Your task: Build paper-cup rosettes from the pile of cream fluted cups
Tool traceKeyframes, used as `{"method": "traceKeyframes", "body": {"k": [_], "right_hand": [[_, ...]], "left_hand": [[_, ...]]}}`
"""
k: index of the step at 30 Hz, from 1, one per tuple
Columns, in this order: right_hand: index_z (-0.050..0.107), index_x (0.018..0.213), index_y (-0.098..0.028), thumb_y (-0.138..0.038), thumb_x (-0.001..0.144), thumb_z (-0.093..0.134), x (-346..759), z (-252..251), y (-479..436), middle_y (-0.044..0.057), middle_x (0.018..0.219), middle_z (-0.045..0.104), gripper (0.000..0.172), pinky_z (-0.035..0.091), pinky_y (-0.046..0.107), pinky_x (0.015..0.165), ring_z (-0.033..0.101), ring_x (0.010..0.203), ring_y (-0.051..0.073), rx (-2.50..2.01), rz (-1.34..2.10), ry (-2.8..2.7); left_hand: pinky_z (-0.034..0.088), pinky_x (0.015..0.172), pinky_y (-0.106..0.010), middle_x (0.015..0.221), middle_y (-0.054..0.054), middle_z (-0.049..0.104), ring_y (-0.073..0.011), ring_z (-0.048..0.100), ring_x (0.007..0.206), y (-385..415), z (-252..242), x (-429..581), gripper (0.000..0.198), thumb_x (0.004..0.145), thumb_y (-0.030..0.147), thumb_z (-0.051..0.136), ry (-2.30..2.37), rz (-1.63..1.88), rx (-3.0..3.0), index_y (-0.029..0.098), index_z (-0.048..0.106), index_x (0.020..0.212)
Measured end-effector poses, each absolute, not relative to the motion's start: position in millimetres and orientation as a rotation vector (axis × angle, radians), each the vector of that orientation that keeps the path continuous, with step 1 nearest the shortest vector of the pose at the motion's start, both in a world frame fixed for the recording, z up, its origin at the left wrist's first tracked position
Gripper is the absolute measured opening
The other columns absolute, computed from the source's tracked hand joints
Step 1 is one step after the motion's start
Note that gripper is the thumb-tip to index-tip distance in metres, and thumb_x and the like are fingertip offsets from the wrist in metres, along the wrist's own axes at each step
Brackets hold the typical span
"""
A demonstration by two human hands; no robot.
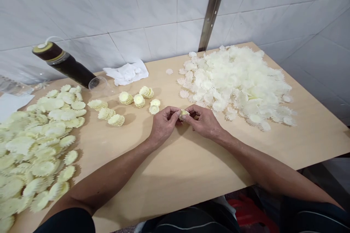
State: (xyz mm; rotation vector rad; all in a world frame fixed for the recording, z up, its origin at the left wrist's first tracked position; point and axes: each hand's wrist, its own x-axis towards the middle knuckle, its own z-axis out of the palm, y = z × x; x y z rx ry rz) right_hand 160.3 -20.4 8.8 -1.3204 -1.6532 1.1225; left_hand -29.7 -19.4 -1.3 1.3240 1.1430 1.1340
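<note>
Between the fingertips of both hands is a small pale yellow disc with a scalloped edge (184,114); whether it is one piece or a thin stack I cannot tell. My left hand (165,123) pinches its left side with thumb and forefinger. On the other side my right hand (203,121) pinches it the same way. Just left of my left hand lie two small scalloped discs (154,106). Beyond them stand several neat stacks of such discs (116,120). A wide heap of thin, whitish scalloped discs (232,80) spreads to the right of my hands.
Thicker yellowish scalloped pieces (41,145) are heaped along the left of the wooden table (153,189). At the back are a dark bottle (73,67), a clear plastic cup (98,85) and crumpled white tissue (127,74). A tiled wall (155,3) borders the table.
</note>
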Motion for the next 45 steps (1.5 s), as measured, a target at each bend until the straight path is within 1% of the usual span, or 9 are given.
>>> {"method": "traceKeyframes", "body": {"k": [8,12,17,28,32,35,38,41,45], "right_hand": [[0.073,0.092,-0.021,-0.058,0.091,0.076,161.4,11.6,-19.9,0.005,0.084,0.075,0.037,0.054,0.028,0.053,0.069,0.068,0.019,-1.323,1.173,-1.696],[0.07,0.085,-0.021,-0.055,0.095,0.069,161.7,11.2,-17.4,0.002,0.073,0.07,0.035,0.048,0.026,0.048,0.063,0.055,0.016,-1.383,1.109,-1.712],[0.066,0.079,-0.022,-0.054,0.098,0.063,162.7,13.7,-17.6,0.0,0.064,0.063,0.038,0.049,0.027,0.048,0.064,0.052,0.017,-1.363,1.134,-1.735],[0.062,0.078,-0.02,-0.06,0.103,0.055,161.4,6.6,-16.5,0.001,0.07,0.065,0.048,0.052,0.028,0.048,0.064,0.049,0.014,-1.389,1.204,-1.674],[0.065,0.1,-0.021,-0.053,0.093,0.073,160.7,0.7,-15.3,0.003,0.082,0.069,0.034,0.054,0.029,0.052,0.067,0.066,0.019,-1.392,0.905,-1.632],[0.062,0.096,-0.021,-0.042,0.087,0.083,160.9,-2.9,-14.3,0.003,0.084,0.066,0.031,0.056,0.03,0.059,0.065,0.076,0.02,-1.301,0.506,-1.669],[0.065,0.089,-0.021,-0.036,0.094,0.079,160.7,-2.8,-15.0,0.004,0.088,0.063,0.021,0.056,0.028,0.057,0.062,0.074,0.017,-1.143,0.336,-1.741],[0.076,0.099,-0.022,-0.031,0.1,0.074,160.6,-1.6,-16.2,0.006,0.096,0.066,0.01,0.058,0.027,0.057,0.065,0.074,0.015,-1.049,0.299,-1.795],[0.082,0.102,-0.023,-0.027,0.101,0.073,161.4,-1.3,-15.5,0.007,0.096,0.07,0.009,0.058,0.029,0.06,0.069,0.079,0.017,-1.012,0.262,-1.797]], "left_hand": [[0.059,0.067,-0.027,0.082,-0.003,0.076,-0.0141,0.069,0.067,-23.6,-0.7,-29.6,0.025,0.098,0.042,0.072,1.156,1.187,1.431,0.017,0.075,0.096],[0.061,0.066,-0.028,0.079,-0.004,0.075,-0.0149,0.07,0.068,-23.1,-1.4,-30.0,0.03,0.098,0.045,0.072,1.093,1.142,1.365,0.016,0.076,0.098],[0.059,0.062,-0.026,0.074,-0.005,0.076,-0.0154,0.071,0.063,-19.6,1.9,-30.3,0.038,0.094,0.052,0.074,1.075,1.074,1.272,0.015,0.076,0.099],[0.061,0.062,-0.026,0.073,-0.006,0.076,-0.0161,0.072,0.063,-17.5,-3.7,-30.5,0.044,0.094,0.058,0.073,1.057,1.045,1.287,0.014,0.076,0.097],[0.06,0.058,-0.026,0.07,-0.006,0.075,-0.016,0.071,0.058,-16.8,-1.8,-30.7,0.048,0.091,0.062,0.075,1.083,1.045,1.232,0.014,0.075,0.091],[0.06,0.06,-0.026,0.072,-0.008,0.077,-0.0172,0.073,0.061,-16.2,1.3,-30.7,0.051,0.088,0.065,0.077,1.081,1.024,1.185,0.014,0.075,0.089],[0.06,0.061,-0.027,0.074,-0.008,0.078,-0.0181,0.074,0.063,-16.0,3.2,-30.7,0.052,0.086,0.066,0.079,1.065,1.012,1.153,0.014,0.075,0.089],[0.061,0.064,-0.028,0.078,-0.009,0.079,-0.0194,0.075,0.068,-16.5,3.4,-31.0,0.052,0.085,0.065,0.08,1.03,1.02,1.138,0.014,0.075,0.091],[0.062,0.067,-0.028,0.084,-0.01,0.08,-0.0188,0.075,0.071,-18.2,3.4,-31.4,0.049,0.088,0.062,0.078,0.994,1.022,1.147,0.014,0.077,0.095]]}}
